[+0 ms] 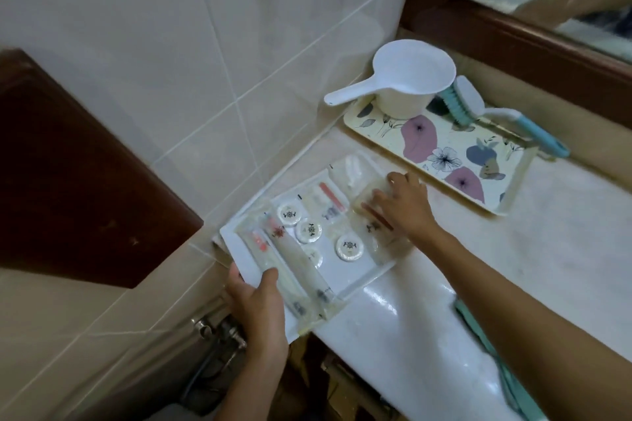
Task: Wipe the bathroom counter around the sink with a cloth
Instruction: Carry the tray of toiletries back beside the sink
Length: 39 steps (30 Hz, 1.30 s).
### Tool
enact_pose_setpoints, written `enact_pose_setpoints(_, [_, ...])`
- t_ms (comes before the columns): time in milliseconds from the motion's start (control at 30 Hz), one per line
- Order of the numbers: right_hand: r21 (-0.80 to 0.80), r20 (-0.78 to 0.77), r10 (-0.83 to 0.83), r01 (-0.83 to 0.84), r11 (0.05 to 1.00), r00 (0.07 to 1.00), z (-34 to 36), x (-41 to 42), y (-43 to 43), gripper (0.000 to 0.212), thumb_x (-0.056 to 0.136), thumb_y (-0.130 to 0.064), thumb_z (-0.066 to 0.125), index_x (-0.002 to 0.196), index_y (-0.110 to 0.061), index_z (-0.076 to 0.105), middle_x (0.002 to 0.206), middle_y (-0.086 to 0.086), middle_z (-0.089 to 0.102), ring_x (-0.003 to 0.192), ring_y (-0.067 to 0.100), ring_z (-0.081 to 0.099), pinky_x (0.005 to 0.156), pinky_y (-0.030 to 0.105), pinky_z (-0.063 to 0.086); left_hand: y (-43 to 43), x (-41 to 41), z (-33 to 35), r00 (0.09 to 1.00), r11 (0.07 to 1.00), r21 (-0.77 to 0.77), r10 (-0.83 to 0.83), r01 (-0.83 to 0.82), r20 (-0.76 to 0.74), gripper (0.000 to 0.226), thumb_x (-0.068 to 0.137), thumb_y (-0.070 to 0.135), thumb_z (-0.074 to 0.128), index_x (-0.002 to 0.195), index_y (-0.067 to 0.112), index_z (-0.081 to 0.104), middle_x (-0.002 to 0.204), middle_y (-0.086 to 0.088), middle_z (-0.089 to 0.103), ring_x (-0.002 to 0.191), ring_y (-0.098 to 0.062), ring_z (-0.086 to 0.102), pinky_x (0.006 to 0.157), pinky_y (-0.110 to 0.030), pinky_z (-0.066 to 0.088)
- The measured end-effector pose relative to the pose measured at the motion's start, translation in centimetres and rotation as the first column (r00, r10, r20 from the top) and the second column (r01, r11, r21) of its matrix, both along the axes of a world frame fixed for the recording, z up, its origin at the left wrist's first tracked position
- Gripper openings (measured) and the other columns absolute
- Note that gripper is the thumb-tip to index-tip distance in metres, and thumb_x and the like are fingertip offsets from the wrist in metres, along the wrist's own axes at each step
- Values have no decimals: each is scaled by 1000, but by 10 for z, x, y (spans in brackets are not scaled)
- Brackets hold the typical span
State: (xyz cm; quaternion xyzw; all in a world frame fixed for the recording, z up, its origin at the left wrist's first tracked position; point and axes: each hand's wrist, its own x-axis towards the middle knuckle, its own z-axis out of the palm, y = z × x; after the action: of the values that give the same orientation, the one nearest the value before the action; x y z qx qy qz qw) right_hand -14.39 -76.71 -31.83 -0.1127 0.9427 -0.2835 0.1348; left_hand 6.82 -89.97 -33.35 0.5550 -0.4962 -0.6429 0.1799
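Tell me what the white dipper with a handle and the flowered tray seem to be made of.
The white handled dipper looks like matte plastic: one moulded piece. The flowered rectangular tray seems plastic or melamine, smooth and printed; which, I cannot tell.

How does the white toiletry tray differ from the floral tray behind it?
The white tray is plain; the floral tray has printed flowers. The white tray holds small toiletries; the floral tray carries a dipper and a brush. The left hand grips the white tray; the floral tray lies untouched. Both are rectangular.
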Motion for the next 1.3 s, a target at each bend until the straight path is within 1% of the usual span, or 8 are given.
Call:
enact_pose_setpoints(233, [-224,100,-376,389,894,921,33,85,118,53,83,-41,58,128,-14,53,123,9,44,115,29,45,101,39,37,35,5,36,961,960,-56,-276,276,4,56,82,28,62,135,32,43,130,3,51,107,-20,58,93,-44,50])
enact_pose_setpoints(333, [-288,150,-506,528,799,849,49,140,185,64,75,-46,55,130,-13,55,123,9,48,105,23,50,91,31,37,69,6,51,910,906,-89,-414,414,19,38,91,21,59,127,29,48,126,4,43,105,-18,54,87,-40,48])
enact_pose_setpoints(633, [-378,255,-803,820,430,539,69,319,416,29,91,-25,62,120,-20,61,113,1,52,102,22,53,83,37,43,279,41,79,595,598,-113,-801,794,-56,40,85,30,58,125,30,59,125,4,55,108,-14,57,95,-39,47])
enact_pose_setpoints(767, [-415,308,-871,878,239,383,71,393,511,36,87,-35,63,120,-22,62,117,2,55,104,22,59,89,47,52,385,74,84,463,471,-93,-881,877,-95,26,87,27,58,111,36,65,116,7,61,104,-8,59,87,-30,48])
enact_pose_setpoints(933, [-472,372,-909,882,-9,190,73,475,605,38,91,-25,62,127,-15,60,122,5,58,107,24,60,92,47,51,495,113,96,259,269,-124,-962,955,-88,31,85,29,55,113,34,66,120,4,63,107,-18,61,95,-45,49])
enact_pose_setpoints(1067, [-490,392,-917,860,-144,70,72,516,665,42,90,-29,64,129,-15,58,128,5,57,113,25,58,98,50,48,573,135,111,93,110,-177,-990,978,-102,28,91,11,49,91,30,70,91,8,69,89,-15,64,72,-33,49])
enact_pose_setpoints(1167, [-520,429,-903,820,-241,6,67,533,705,27,88,-31,65,114,-23,66,118,5,64,104,25,64,92,49,53,624,138,112,31,47,-155,-994,987,-104,35,91,10,50,80,35,72,81,9,71,84,-19,65,76,-41,51])
enact_pose_setpoints(1300, [-524,440,-895,788,-323,-73,61,532,761,39,82,-36,66,119,-22,65,120,5,63,104,25,64,91,49,53,684,130,102,-4,11,-141,-994,990,-107,20,90,17,53,101,30,66,109,2,66,100,-22,62,95,-50,49])
